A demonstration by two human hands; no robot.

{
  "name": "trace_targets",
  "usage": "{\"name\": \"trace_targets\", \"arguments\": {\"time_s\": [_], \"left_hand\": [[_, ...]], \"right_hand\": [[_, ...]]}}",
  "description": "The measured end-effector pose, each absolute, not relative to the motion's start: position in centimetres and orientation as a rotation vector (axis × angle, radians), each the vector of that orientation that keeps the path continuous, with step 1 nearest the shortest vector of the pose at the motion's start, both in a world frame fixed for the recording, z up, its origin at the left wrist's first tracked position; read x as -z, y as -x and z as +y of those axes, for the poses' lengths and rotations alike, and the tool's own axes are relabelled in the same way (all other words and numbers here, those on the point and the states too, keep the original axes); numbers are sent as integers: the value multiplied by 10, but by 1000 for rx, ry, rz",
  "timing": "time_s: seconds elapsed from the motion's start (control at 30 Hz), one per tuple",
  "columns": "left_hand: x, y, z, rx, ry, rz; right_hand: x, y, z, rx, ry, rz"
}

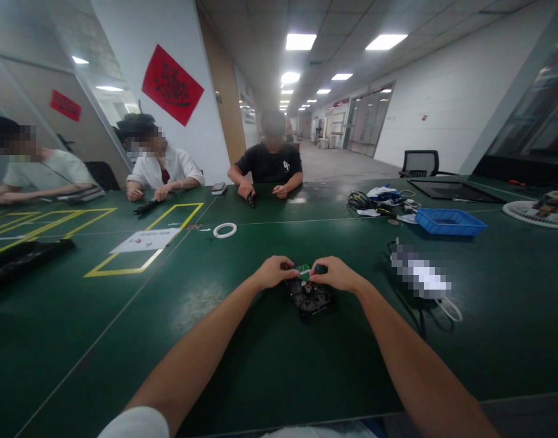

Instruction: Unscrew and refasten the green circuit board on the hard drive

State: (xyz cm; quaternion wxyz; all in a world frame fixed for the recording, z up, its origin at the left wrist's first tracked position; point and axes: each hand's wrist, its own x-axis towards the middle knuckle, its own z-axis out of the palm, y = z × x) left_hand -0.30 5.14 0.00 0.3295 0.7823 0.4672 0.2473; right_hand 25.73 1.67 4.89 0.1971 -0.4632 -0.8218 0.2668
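Note:
A small green circuit board (303, 271) sits between my two hands, above a black plastic casing (310, 300) that lies on the table. My left hand (275, 272) pinches the board's left side between thumb and fingers. On the opposite side, my right hand (337, 274) has thumb and fingertips closed at the board's right edge. Small coloured parts, perhaps wires, show just below the board on the casing; they are too small to make out.
A blue tray (450, 222) stands at the right, beside a pile of cables and tools (383, 199). Nearer lies a blurred-out item with a cord (451, 310). A white ring (225, 230) and a paper sheet (144, 241) lie left. Several people sit across the green table (242, 365).

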Motion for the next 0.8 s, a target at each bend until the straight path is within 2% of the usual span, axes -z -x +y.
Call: {"name": "trace_targets", "arguments": {"time_s": [0.27, 0.43, 0.63, 0.8], "left_hand": [[-3, 3, 50, -622, -2046, 1248], [-6, 1, 48, -621, -2110, 1283], [-13, 4, 46, -561, -2163, 1400], [-17, 19, 41, -548, -2096, 1514]], "right_hand": [[-51, -259, 17, -716, 1287, -2291], [-47, -262, 21, -600, 1447, -2193], [-41, -262, 23, -688, 1614, -2083], [-40, -262, 28, -542, 1672, -1944]]}}
